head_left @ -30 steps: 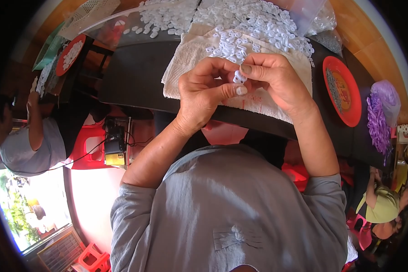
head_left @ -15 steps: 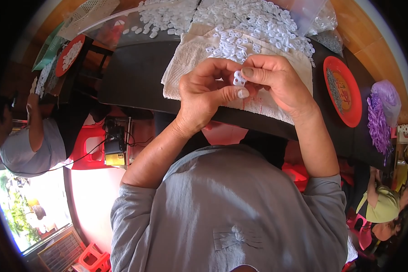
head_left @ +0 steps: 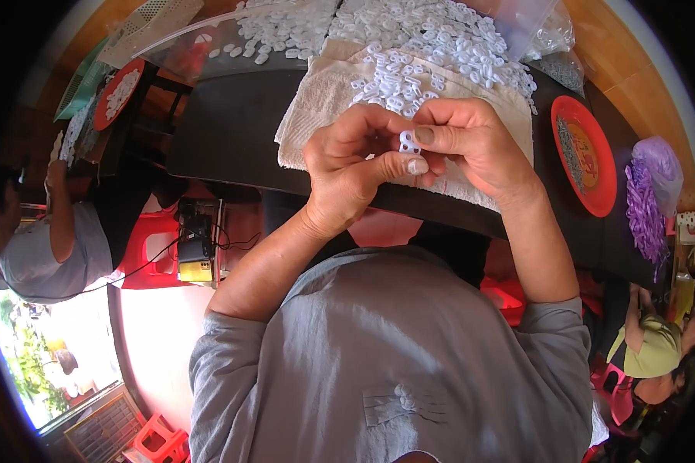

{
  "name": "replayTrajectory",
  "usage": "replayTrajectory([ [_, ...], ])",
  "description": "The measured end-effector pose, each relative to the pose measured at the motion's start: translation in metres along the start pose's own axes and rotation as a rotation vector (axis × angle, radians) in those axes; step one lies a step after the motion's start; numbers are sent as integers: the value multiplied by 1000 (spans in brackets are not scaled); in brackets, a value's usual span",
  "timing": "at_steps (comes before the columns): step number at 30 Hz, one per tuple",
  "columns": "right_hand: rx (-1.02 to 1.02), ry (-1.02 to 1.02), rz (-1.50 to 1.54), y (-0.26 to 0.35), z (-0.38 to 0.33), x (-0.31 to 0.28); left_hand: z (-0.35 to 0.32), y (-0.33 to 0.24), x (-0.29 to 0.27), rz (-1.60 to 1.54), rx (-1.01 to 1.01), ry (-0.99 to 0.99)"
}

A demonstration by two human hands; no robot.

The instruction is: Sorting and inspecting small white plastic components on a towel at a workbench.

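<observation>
Piece: small white plastic part with round holes (head_left: 408, 143), held up between both hands above the cream woven towel (head_left: 305, 127)
Left hand (head_left: 346, 163): fingers gripping the piece, thumb at its lower edge
Right hand (head_left: 483, 150): thumb and fingers pinching the piece from its right side
Towel: spread on the dark table (head_left: 232, 131)
Pile: loose white plastic parts (head_left: 394, 77) beyond the hands, on the towel
Plate: round red dish (head_left: 606, 158) bearing small grey parts (head_left: 568, 150), well right of the hands
</observation>
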State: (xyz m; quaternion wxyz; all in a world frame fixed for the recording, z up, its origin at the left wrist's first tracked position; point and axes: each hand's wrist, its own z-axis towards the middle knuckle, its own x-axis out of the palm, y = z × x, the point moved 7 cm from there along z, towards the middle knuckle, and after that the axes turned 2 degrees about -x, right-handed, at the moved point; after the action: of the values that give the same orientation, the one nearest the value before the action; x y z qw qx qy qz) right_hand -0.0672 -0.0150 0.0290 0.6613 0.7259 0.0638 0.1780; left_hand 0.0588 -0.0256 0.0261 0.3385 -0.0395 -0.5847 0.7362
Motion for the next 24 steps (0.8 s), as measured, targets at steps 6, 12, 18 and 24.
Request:
replayTrajectory([
  [6, -17, 17, 69, 1, -2, 0, 1, -8, 6, 73, 106, 20],
  [12, -55, -21, 87, 1, -2, -3, 7, -8, 7, 127, 183, 57],
  [18, -63, 42, 114, -1, 1, -3, 12, -1, 6, -6, 126, 65],
  [24, -99, -161, 82, 6, 0, -14, 16, 15, 3, -31, 128, -11],
])
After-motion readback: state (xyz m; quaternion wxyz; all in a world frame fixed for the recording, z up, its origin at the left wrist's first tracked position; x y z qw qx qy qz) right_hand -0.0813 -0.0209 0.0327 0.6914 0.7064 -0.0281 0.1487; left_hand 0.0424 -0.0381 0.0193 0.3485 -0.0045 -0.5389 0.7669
